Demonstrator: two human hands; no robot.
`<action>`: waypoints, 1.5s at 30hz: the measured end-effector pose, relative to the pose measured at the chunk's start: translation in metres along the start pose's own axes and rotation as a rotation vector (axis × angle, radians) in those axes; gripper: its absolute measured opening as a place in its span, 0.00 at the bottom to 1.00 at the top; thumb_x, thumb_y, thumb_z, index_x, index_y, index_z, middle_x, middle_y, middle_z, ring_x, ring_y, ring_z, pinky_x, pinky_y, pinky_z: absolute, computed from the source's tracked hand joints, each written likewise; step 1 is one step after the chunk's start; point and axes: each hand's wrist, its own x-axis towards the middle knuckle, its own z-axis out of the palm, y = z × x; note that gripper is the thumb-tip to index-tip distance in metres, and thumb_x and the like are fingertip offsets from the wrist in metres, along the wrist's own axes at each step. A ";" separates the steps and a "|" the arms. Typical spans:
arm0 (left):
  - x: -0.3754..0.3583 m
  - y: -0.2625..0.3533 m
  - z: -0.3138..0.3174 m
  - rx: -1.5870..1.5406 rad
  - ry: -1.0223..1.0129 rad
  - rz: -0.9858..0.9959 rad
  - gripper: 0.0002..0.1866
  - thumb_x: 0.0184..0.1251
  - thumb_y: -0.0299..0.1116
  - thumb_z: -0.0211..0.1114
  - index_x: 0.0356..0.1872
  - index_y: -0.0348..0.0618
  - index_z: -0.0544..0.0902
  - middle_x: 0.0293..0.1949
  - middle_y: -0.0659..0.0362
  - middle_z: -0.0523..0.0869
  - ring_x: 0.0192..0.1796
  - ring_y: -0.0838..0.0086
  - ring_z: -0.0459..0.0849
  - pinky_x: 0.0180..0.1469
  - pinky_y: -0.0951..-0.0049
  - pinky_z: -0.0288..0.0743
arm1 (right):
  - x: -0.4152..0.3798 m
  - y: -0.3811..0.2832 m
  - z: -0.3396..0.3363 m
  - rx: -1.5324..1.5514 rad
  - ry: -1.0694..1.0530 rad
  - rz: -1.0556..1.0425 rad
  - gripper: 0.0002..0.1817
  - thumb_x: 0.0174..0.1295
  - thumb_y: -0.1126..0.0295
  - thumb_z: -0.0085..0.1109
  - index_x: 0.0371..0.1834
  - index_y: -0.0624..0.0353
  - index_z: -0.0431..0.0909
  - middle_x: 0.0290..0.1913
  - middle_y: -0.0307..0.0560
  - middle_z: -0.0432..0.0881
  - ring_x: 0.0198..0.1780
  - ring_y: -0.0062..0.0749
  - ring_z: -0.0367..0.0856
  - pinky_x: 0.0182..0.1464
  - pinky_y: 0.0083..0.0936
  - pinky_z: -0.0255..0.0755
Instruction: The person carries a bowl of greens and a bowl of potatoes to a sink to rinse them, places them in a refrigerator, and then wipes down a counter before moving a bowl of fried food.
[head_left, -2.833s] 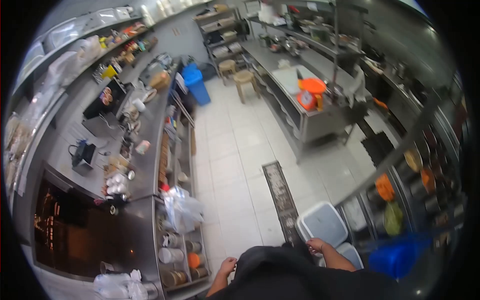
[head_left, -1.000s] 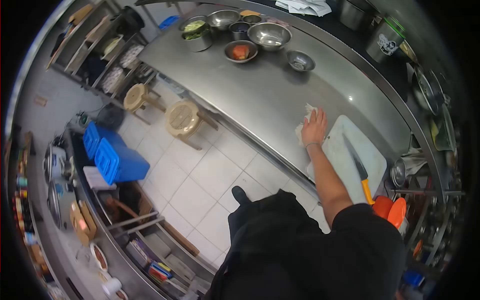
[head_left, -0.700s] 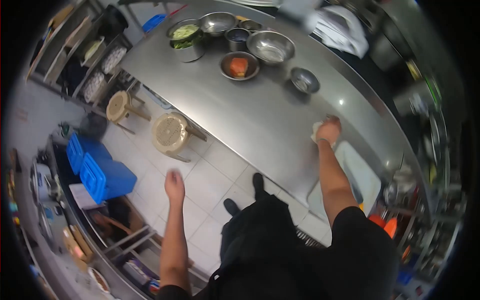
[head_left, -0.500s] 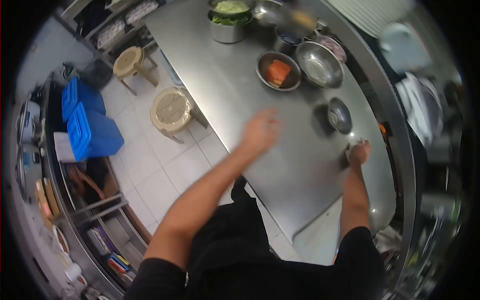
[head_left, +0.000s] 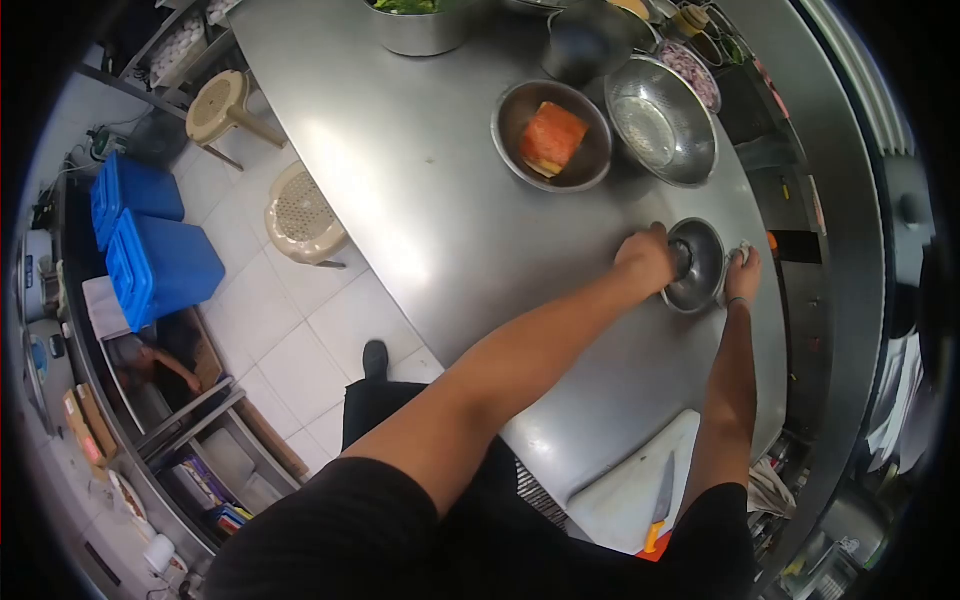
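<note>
My left hand (head_left: 648,258) is at the left rim of a small metal bowl (head_left: 702,285), its fingers closed over the edge. At the bowl's right side is my right hand (head_left: 741,276), fingers pinched around a small crumpled whitish thing (head_left: 743,251) whose kind I cannot make out. Part of the bowl's inside is hidden by my left fingers. Farther up the steel table (head_left: 440,220), a wider metal bowl (head_left: 505,150) holds an orange-fleshed chunk (head_left: 555,138). Beside it stands a perforated metal bowl (head_left: 690,150).
A knife (head_left: 663,495) with an orange-yellow handle lies on a white cutting board (head_left: 620,490) near me. A pot (head_left: 425,38) with greens and a bowl of chopped onion (head_left: 690,75) stand farther back. Stools (head_left: 300,215) and blue bins (head_left: 165,265) are left; a person's arm (head_left: 175,368) shows there.
My left hand has moved right from above the open table to the small bowl's rim. My right hand is now alongside that bowl. The view has shifted, bringing the knife into sight.
</note>
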 end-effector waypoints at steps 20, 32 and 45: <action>-0.413 -0.262 -0.450 -0.500 0.217 -0.414 0.21 0.66 0.28 0.53 0.59 0.31 0.74 0.42 0.50 0.86 0.32 0.67 0.87 0.24 0.70 0.84 | -0.241 -0.547 0.018 0.152 0.121 -0.113 0.29 0.62 0.72 0.51 0.69 0.65 0.72 0.72 0.56 0.71 0.73 0.46 0.67 0.75 0.40 0.58; -0.392 -0.223 -0.439 -0.314 -0.013 -0.352 0.19 0.69 0.27 0.54 0.60 0.35 0.74 0.47 0.50 0.86 0.39 0.65 0.90 0.27 0.71 0.87 | -0.352 -0.488 -0.049 0.377 0.129 -0.199 0.26 0.51 0.73 0.59 0.58 0.62 0.80 0.64 0.53 0.80 0.67 0.46 0.75 0.71 0.41 0.68; -0.351 -0.215 -0.365 -0.335 -0.076 -0.429 0.20 0.71 0.26 0.54 0.62 0.34 0.74 0.49 0.51 0.86 0.43 0.66 0.89 0.32 0.68 0.89 | -0.298 -0.090 -0.056 -0.186 0.372 0.512 0.26 0.66 0.71 0.52 0.68 0.65 0.71 0.62 0.61 0.77 0.65 0.56 0.74 0.68 0.45 0.67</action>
